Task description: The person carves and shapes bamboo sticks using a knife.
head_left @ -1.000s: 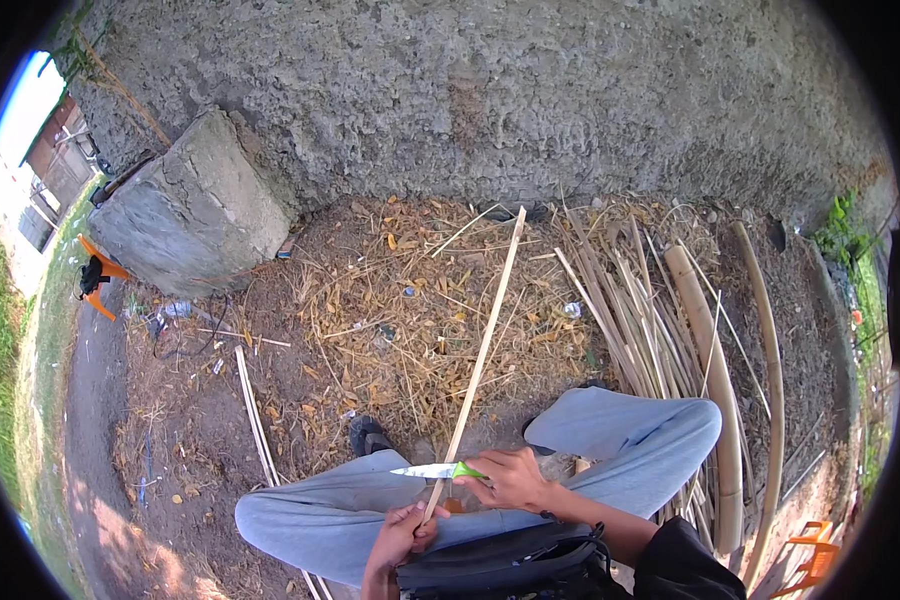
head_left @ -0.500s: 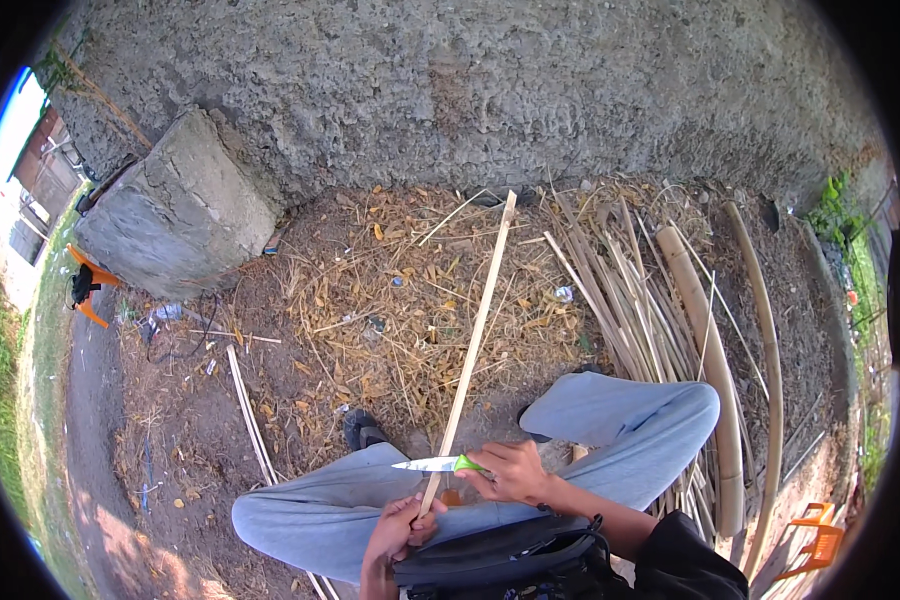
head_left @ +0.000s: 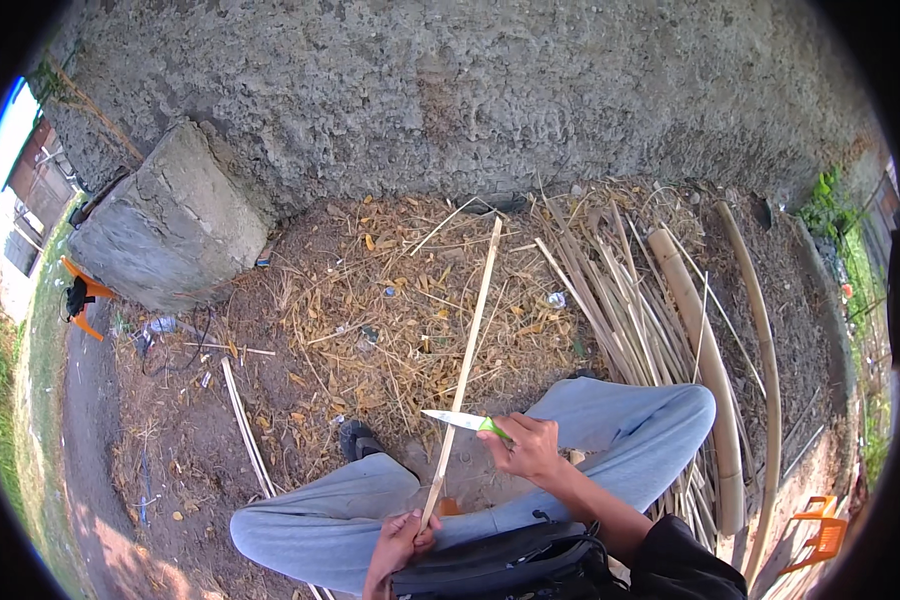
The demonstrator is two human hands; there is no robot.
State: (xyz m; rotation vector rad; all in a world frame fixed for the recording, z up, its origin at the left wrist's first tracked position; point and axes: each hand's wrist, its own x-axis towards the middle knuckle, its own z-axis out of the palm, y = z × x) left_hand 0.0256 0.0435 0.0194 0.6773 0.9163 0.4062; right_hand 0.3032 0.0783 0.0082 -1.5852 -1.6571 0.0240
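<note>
My left hand (head_left: 404, 540) is closed round the near end of a long, flat bamboo strip (head_left: 477, 325), just above my lap. The strip slants up and away, its far end toward the wall. My right hand (head_left: 526, 449) grips a small knife (head_left: 457, 419) by its green handle. The pale blade points left and lies across the strip partway along; whether the edge touches it I cannot tell. My legs in light blue trousers (head_left: 630, 430) are bent out to both sides beneath my hands.
Bamboo strips (head_left: 620, 300) lie piled at the right, beside a thick bamboo pole (head_left: 695, 340) and a thinner curved one (head_left: 760, 340). Ahead rises a rough grey wall (head_left: 530, 110). A concrete block (head_left: 175, 215) stands at the left; dry leaves and shavings (head_left: 370, 300) cover the ground.
My right hand and the knife have moved away from me along the strip and slightly right. The left hand has dropped a little lower, still holding the strip.
</note>
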